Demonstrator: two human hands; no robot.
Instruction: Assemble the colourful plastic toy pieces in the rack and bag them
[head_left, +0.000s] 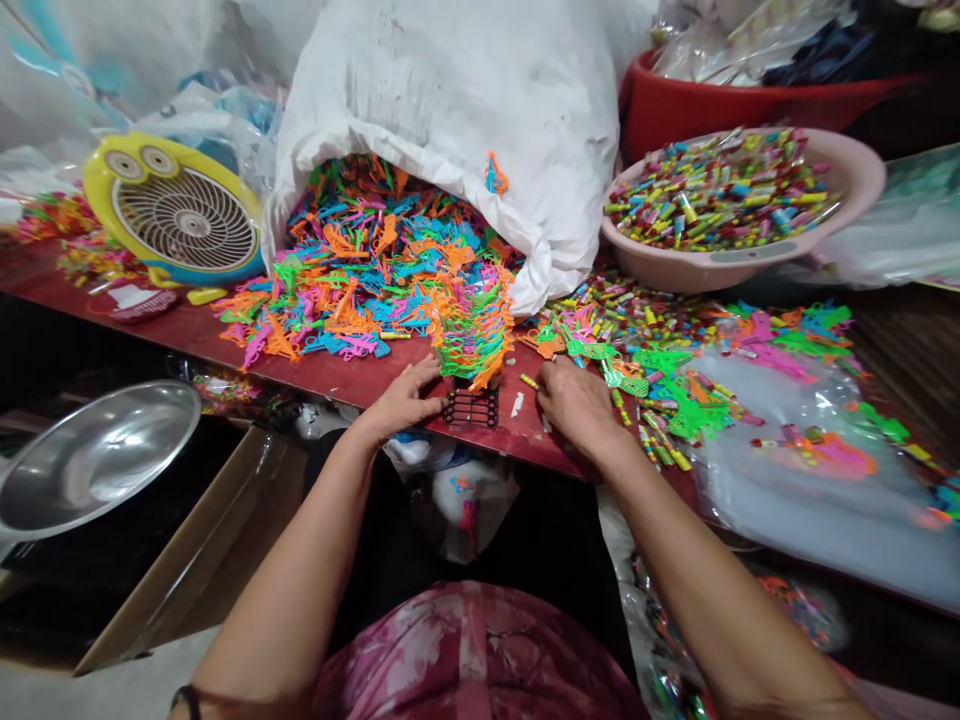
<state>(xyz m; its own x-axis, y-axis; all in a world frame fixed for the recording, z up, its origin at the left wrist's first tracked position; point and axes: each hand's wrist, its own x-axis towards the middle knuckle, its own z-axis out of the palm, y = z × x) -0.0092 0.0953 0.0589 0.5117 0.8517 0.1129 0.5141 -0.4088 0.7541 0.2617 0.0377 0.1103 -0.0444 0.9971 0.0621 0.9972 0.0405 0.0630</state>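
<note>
Both my hands at the little black rack on the table's near edge.

The black rack lies flat between my hands, long axis running left to right, right at the front lip of the red table. My left hand rests fingers loosely spread, fingertips touching the rack's left end, so it is the nearer one. My right hand sits just beside it to the right, fingers curled down on the tabletop; whether it pinches anything I cannot tell. A stack of bright plastic pieces rises directly behind the rack, the white sack spilling more beyond. Small coloured tubes litter the right. Open room is only the thin bare strip along the edge.
</note>
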